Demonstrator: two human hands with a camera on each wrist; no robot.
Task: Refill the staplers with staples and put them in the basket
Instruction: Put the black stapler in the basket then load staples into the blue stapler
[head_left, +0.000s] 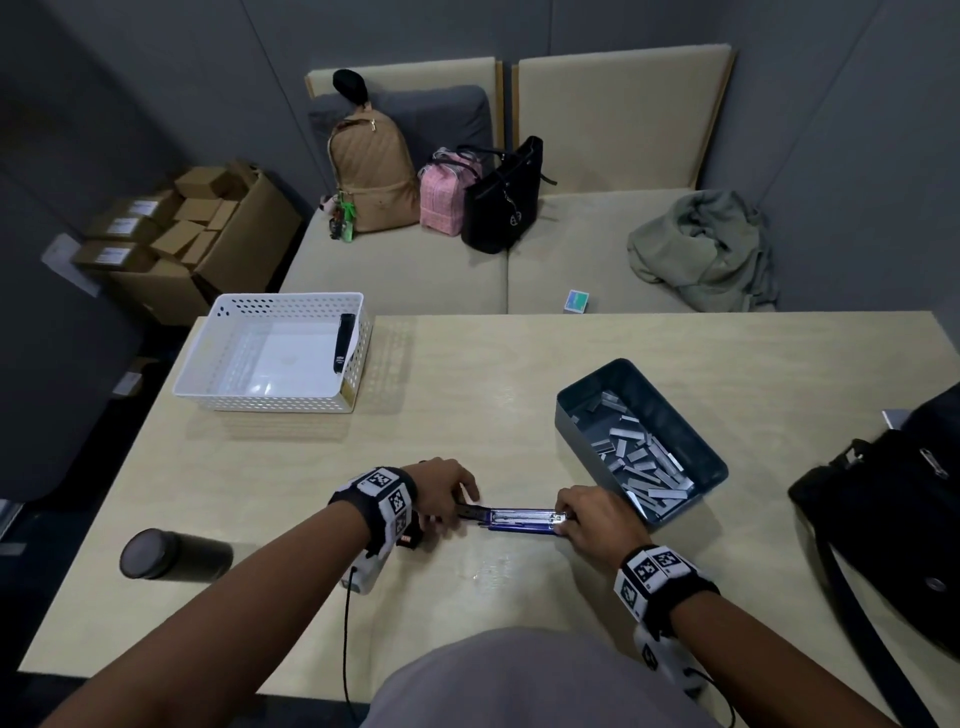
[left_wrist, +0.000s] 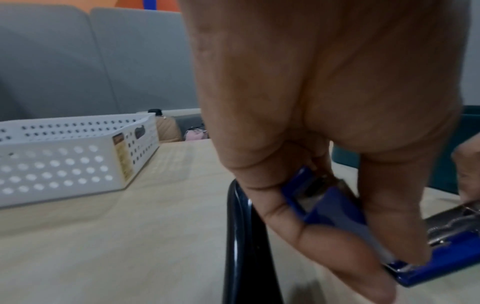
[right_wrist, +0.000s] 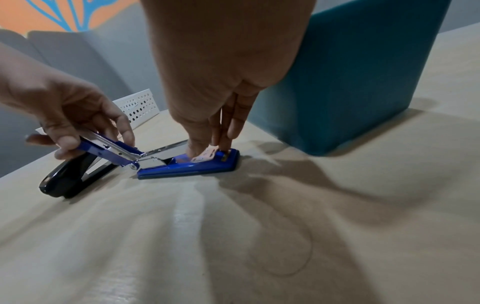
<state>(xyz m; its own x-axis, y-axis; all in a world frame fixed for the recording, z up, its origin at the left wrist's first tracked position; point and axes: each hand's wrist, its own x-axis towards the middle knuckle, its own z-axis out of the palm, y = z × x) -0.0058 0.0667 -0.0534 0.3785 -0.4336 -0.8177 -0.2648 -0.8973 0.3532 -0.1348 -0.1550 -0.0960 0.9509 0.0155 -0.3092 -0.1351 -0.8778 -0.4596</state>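
A blue stapler (head_left: 519, 519) lies swung open on the table's near middle, between my hands. My left hand (head_left: 447, 488) pinches its raised blue top arm (left_wrist: 330, 207) between thumb and fingers. My right hand (head_left: 592, 514) points down and pinches the front end of the flat base (right_wrist: 187, 166) with its fingertips (right_wrist: 228, 139). A black stapler (right_wrist: 64, 183) lies on the table under my left hand. Another black stapler (head_left: 344, 340) leans inside the white perforated basket (head_left: 228, 395) at the far left. A teal tray (head_left: 571, 426) to the right holds several staple strips (head_left: 644, 457).
A dark cylindrical bottle (head_left: 171, 553) lies at the near left of the table. A black bag (head_left: 893, 519) sits at the right edge. Behind the table is a beige sofa with bags (head_left: 374, 171) and a grey-green cloth (head_left: 701, 244). Cardboard boxes (head_left: 182, 234) stand on the floor at left.
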